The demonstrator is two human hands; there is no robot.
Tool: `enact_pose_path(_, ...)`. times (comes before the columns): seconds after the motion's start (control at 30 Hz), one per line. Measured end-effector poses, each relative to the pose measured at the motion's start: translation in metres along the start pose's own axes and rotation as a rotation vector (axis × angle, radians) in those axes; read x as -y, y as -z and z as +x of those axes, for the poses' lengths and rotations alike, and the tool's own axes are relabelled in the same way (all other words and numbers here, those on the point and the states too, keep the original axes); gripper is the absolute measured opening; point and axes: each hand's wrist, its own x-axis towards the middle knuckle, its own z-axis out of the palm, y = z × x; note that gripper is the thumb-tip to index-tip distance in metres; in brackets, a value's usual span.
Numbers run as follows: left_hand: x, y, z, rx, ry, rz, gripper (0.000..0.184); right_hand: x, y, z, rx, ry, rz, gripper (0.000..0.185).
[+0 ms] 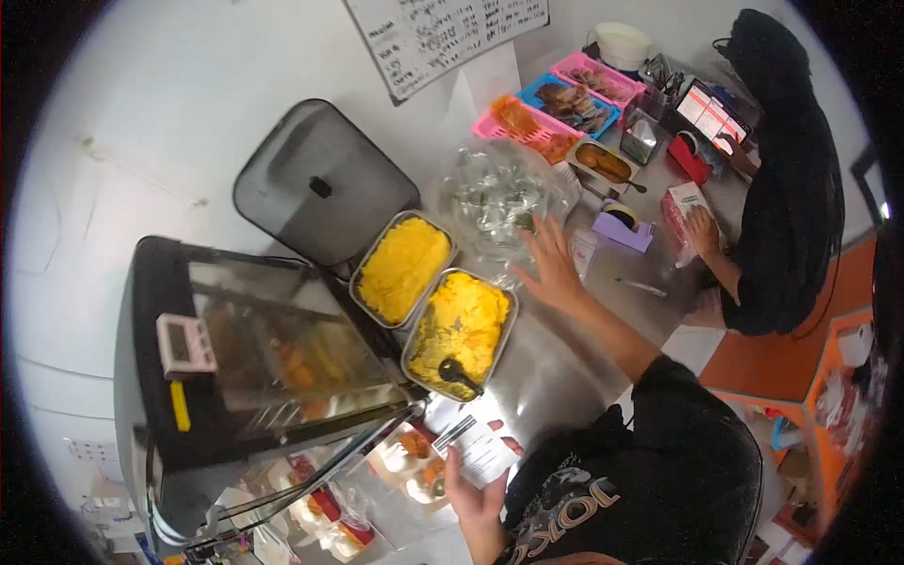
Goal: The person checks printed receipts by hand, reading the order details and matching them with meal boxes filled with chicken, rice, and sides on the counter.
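Note:
My left hand (477, 490) is low in the middle of the head view, with its thumb and fingers closed around a white printed slip (474, 454). My right hand (552, 266) reaches over the metal table (556, 363), fingers spread and holding nothing. Its fingertips are at the edge of a clear plastic bag (494, 198); whether they touch it is unclear. Left of this hand are two metal trays, one of yellow food (405, 268) and one of yellow food (471, 311) with a black spoon (459, 377) in it.
A glass-fronted warmer (282, 353) stands at left, and packed food boxes (410, 461) lie below it. A tape dispenser (623, 226), a pen (640, 285) and colored baskets (565, 104) are at upper right. Another person (786, 188) stands there, one hand on a package (680, 212).

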Motion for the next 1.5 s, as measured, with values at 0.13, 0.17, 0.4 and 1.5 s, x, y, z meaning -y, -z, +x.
enact_pose_path(0.13, 0.039, -0.041, 0.049, -0.035, 0.084, 0.091, 0.059, -0.01, 0.016, -0.011, 0.135, -0.001, 0.278, 0.046)
enact_pose_path(0.17, 0.044, -0.048, 0.061, -0.03, 0.105, 0.108, 0.058, -0.017, 0.021, 0.0, 0.119, -0.013, 0.354, 0.039)
enact_pose_path(0.4, 0.067, -0.09, 0.136, -0.186, 0.158, 0.245, 0.057, -0.092, 0.038, 0.105, -0.158, -0.118, 0.527, 0.008)
enact_pose_path(1.5, 0.091, -0.113, 0.238, -0.053, 0.318, 0.282, 0.073, -0.371, -0.085, 0.333, 0.526, -0.053, -0.086, 0.028)
